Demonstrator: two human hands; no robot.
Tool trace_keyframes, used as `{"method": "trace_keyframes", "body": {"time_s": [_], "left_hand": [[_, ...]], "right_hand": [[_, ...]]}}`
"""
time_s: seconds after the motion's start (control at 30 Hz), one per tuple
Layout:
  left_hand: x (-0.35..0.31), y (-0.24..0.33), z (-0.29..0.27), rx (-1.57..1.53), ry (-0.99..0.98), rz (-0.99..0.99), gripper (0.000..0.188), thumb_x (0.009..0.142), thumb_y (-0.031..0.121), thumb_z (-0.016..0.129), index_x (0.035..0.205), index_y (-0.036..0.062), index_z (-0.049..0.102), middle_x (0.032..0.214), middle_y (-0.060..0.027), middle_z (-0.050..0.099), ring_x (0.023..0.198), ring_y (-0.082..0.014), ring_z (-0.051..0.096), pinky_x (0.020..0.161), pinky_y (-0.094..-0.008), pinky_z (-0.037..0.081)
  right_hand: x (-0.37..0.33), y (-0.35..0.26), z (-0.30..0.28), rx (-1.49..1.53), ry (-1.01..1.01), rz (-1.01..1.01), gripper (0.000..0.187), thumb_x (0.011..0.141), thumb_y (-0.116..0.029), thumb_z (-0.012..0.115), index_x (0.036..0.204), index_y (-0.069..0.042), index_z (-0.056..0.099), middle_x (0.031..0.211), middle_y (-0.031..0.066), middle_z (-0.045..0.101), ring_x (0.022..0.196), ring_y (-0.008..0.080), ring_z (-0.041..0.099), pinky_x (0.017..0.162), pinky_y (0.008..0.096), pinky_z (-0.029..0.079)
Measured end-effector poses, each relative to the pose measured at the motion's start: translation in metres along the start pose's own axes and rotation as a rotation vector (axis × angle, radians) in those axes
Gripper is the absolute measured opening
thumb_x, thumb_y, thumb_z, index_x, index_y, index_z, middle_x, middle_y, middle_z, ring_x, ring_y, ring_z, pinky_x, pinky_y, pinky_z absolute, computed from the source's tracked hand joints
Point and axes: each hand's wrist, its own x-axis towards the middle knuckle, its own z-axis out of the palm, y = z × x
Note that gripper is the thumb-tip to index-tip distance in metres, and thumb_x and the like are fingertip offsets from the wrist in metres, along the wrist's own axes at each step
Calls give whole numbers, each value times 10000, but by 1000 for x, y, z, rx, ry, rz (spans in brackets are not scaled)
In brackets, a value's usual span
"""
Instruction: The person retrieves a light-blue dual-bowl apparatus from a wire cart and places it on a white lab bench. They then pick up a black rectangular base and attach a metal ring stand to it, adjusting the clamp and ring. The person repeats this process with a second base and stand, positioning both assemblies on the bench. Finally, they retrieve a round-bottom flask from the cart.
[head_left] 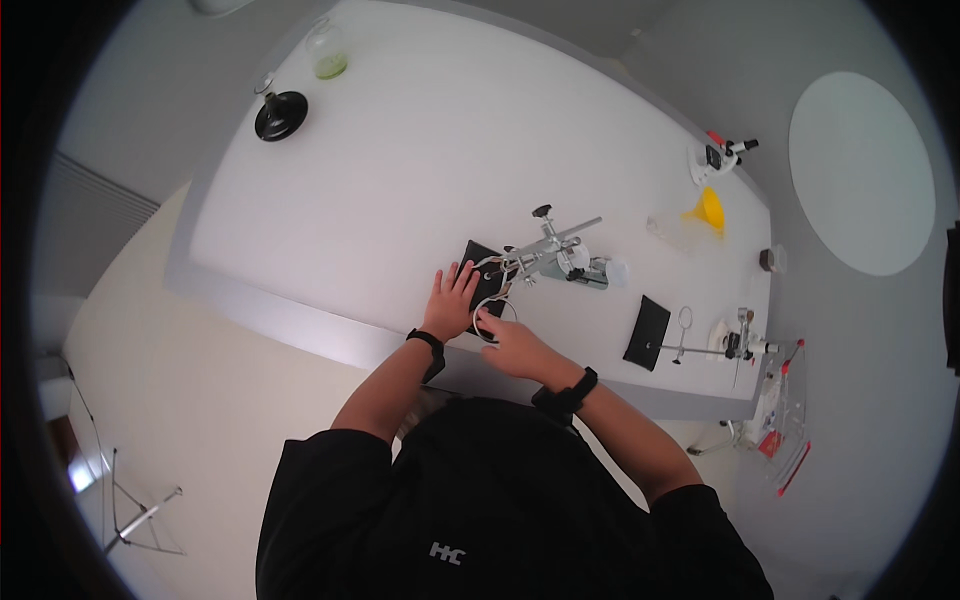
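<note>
- Two bare hands meet over a metal stand's black base (pixel 488 287), which lies on the white worktop (pixel 390 160) at the person's 12 o'clock.
- Left hand (pixel 450 303): palm down, fingers spread, fingertips on the base's 9 o'clock side.
- Right hand (pixel 513 346): fingers curled at the metal ring (pixel 475 322), touching its lower part; whether they pinch it cannot be told.
- From the hands, the stand's rod (pixel 583 228) and clamps stretch toward 1 o'clock.
- Just beyond, at 2 o'clock, sits a grey-blue box (pixel 590 272), partly hidden by the clamps.
- At 3 o'clock, near the worktop's edge, lies a second black base (pixel 648 332), with a smaller ring (pixel 685 317) beside it.
- Farther toward 2 o'clock: a yellow funnel (pixel 709 210), then a white microscope (pixel 712 160).
- Well apart, between 10 and 11 o'clock: a round black stand (pixel 281 117).
- At 11 o'clock: a clear glass vessel (pixel 328 57) holding green liquid.
</note>
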Motion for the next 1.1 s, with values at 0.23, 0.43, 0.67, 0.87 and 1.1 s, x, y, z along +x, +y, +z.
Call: {"method": "trace_keyframes", "body": {"time_s": [0.23,0.43,0.67,0.87,1.1], "left_hand": [[-23,-10,-31,-21,-172,33,754,874,424,645,1486,92,358,1595,-107,235,1448,-346,262,1165,-514,239],[-23,-6,-33,55,-199,30,722,898,435,615,1479,87,364,1579,-114,264,1423,-346,307,1132,-520,294],[-23,-10,-30,85,-179,66,732,893,448,608,1481,94,352,1554,-142,294,1405,-356,339,1119,-543,305],[-22,-5,-34,60,-167,40,744,864,437,648,1474,112,373,1555,-167,301,1408,-401,322,1113,-566,296],[-30,3,-33,186,-236,-113,739,924,570,501,1540,229,277,1562,-158,286,1439,-362,275,1140,-573,233]], "right_hand": [[-23,44,-18,324,164,323,307,957,-229,569,1145,13,568,738,107,649,622,222,626,584,351,501],[-6,49,18,723,157,376,214,1004,-213,509,971,-6,554,679,66,618,525,131,576,507,282,474],[-1,42,29,800,158,375,210,1012,-228,498,939,-34,529,696,61,623,536,127,586,482,264,468],[-12,48,-3,-92,246,139,198,963,-188,544,1003,6,539,725,100,632,665,229,642,629,350,517],[-46,-89,-124,249,654,-95,361,870,-188,690,1168,-38,552,1002,135,664,803,281,659,688,367,518]]}}
